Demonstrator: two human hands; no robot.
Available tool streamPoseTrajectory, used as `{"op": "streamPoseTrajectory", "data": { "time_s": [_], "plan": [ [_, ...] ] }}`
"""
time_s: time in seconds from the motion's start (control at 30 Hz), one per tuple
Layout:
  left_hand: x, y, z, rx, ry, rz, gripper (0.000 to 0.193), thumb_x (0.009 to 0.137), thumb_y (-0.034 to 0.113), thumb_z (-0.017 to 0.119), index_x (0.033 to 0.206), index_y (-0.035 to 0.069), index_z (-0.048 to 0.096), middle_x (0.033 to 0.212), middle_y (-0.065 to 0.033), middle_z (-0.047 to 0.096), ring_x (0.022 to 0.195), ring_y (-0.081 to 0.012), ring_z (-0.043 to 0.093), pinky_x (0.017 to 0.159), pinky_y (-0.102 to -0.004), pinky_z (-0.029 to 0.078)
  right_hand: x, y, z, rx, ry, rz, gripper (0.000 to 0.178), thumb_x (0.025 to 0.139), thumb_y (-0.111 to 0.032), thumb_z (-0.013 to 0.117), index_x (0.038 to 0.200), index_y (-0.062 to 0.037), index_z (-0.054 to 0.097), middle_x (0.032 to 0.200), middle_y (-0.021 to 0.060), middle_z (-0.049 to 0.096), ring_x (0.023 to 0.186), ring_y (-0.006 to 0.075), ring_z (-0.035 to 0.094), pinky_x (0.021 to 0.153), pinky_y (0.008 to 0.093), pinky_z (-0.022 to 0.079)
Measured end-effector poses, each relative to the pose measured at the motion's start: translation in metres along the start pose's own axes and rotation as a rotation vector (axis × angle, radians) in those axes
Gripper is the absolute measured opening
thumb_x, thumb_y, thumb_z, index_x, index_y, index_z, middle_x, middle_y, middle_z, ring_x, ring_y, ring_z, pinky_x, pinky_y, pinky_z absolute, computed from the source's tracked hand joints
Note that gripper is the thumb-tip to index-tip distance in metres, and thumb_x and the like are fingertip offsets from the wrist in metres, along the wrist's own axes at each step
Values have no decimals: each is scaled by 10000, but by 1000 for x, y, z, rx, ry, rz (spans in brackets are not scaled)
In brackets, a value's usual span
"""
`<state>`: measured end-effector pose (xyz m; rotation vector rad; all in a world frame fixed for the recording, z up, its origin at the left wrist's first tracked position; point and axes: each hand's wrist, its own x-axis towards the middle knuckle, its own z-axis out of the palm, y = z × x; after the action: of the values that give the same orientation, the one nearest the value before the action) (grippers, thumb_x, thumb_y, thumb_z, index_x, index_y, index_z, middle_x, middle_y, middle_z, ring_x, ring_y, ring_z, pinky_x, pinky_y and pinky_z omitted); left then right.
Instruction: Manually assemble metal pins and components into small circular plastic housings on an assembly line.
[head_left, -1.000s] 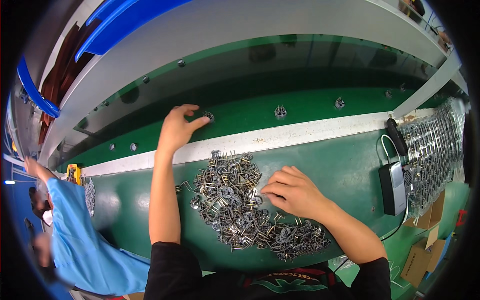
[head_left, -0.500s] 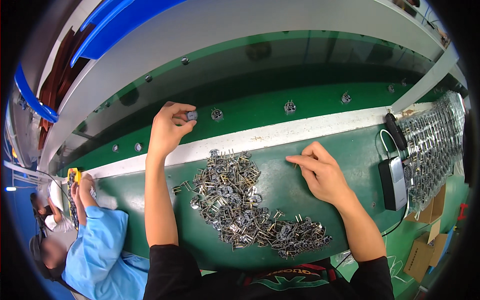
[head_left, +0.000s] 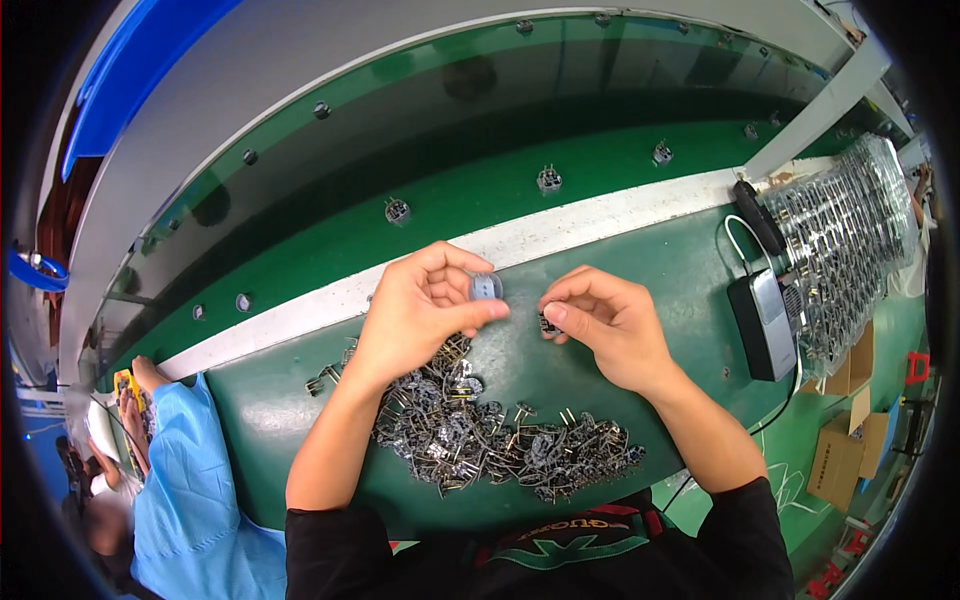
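My left hand (head_left: pixel 425 310) grips a round grey plug housing (head_left: pixel 487 287) between thumb and fingers, above the far end of the pile. To its right, my right hand (head_left: pixel 605 325) is closed with a small dark part (head_left: pixel 547 325) pinched at the fingertips. The two pieces are close together but apart. Below both hands, a heap of dark plug inserts with metal pins (head_left: pixel 510 450) spreads over the green tabletop (head_left: pixel 690 330). My left hand and forearm hide part of the heap.
Past a white rail (head_left: pixel 620 213), similar plug pieces (head_left: pixel 397 210) stand spaced along a green belt (head_left: pixel 470 190). At right are a black-and-grey box (head_left: pixel 760 325) with a cable and a stack of clear trays (head_left: pixel 845 250). A blue-clad person (head_left: pixel 190 480) works at left.
My left hand has come back from over the belt, rightward and nearer, still holding the housing. My right fingers have curled in, and a dark part now shows there. The whole view has shifted slightly.
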<state>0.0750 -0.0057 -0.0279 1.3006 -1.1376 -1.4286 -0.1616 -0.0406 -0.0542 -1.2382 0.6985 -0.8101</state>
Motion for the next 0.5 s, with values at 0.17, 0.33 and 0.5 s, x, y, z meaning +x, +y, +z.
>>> {"op": "streamPoseTrajectory", "data": {
  "time_s": [0.17, 0.33, 0.5],
  "plan": [
    [-6, -5, 25, 113, 37, 115, 493, 698, 67, 949, 935, 55, 518, 736, -11, 648, 665, -25, 597, 606, -206, 508, -3, -5, 7, 243, 6, 50, 101, 945, -41, 711, 1011, 34, 714, 1069, 73, 679, 883, 141, 681, 766, 255, 551],
    [-13, -13, 38, 234, 87, 185, 557, 678, 153, 977, 900, 72, 472, 708, 0, 624, 646, -14, 583, 552, -204, 490, -10, -4, 14, -205, 142, -232, 103, 887, -11, 754, 982, 6, 717, 952, 65, 686, 777, 136, 675, 695, 264, 557],
    [-18, -21, 49, 224, 140, 181, 542, 701, 138, 962, 907, 65, 465, 712, -8, 605, 620, -19, 581, 537, -215, 488, -11, -5, 20, -473, 213, -495, 137, 839, -14, 793, 946, -24, 706, 891, 74, 664, 705, 144, 657, 564, 268, 519]
  ]
}}
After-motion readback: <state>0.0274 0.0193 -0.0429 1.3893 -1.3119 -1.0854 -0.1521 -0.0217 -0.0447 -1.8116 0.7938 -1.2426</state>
